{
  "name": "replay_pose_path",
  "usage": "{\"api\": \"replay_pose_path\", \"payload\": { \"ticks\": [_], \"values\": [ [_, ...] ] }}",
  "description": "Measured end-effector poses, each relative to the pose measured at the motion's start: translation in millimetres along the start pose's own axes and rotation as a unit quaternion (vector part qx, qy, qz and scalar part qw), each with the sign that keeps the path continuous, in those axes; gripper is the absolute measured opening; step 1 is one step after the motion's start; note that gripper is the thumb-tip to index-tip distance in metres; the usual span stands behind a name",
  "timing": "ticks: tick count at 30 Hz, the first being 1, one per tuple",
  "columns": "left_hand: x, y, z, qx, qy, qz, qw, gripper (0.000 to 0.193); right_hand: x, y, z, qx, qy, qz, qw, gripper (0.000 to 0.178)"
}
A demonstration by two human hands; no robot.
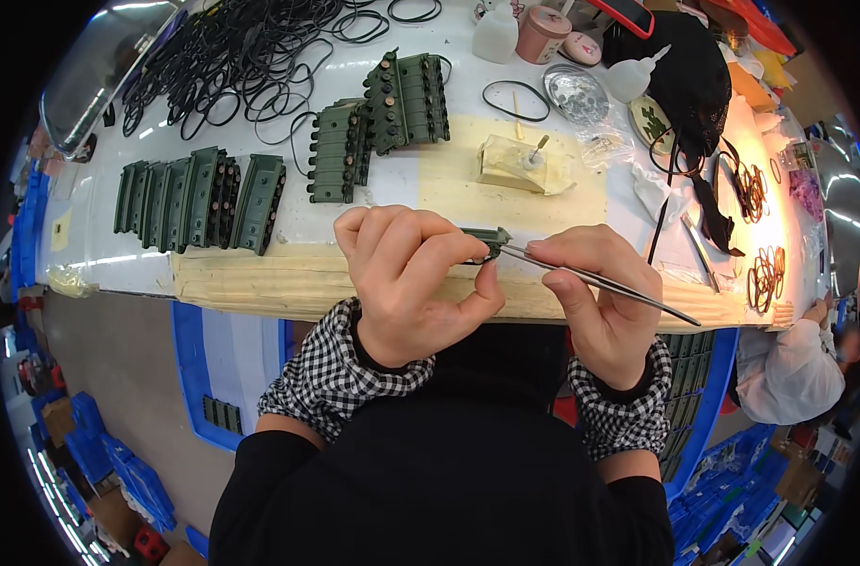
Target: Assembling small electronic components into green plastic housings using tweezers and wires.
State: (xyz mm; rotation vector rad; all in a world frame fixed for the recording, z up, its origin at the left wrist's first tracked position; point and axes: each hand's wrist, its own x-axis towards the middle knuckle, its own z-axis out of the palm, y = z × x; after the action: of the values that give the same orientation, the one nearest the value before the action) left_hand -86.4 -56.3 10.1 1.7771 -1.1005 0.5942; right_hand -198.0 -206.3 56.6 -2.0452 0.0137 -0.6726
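Observation:
Over the front edge of the table, my left hand [401, 283] is closed on a dark green plastic part [487, 238], most of which the fingers hide. My right hand [607, 297] pinches a pair of metal tweezers [628, 291] between thumb and fingers. The tips of the tweezers reach the right end of the green part, at my left fingertips. What the tips grip, if anything, is too small to make out. To the left stands a row of similar dark green ribbed parts [192, 203]; farther back, more are grouped in a block [406, 106].
Black elastic loops [232, 66] lie heaped at the far left. Beyond my hands is a tape-covered block [519, 168] bearing a small cup. White squeeze bottles [496, 36], a black bag [670, 80] and pliers [701, 250] occupy the right. Blue trays [192, 387] flank me; a co-worker's sleeve [790, 373] shows at right.

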Motion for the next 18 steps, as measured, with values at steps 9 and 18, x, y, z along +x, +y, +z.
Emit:
{"api": "replay_pose_path", "payload": {
  "ticks": [9,18],
  "values": [
    [-4,-3,1,-0.022,-0.013,0.006,1.0,0.028,9,-1,-12,-0.036,-0.113,-0.014,0.993,0.016],
    [-5,-2,0,-0.031,-0.023,-0.002,0.999,0.032,18,-4,-12,-0.066,-0.137,-0.076,0.985,0.014]
  ]
}}
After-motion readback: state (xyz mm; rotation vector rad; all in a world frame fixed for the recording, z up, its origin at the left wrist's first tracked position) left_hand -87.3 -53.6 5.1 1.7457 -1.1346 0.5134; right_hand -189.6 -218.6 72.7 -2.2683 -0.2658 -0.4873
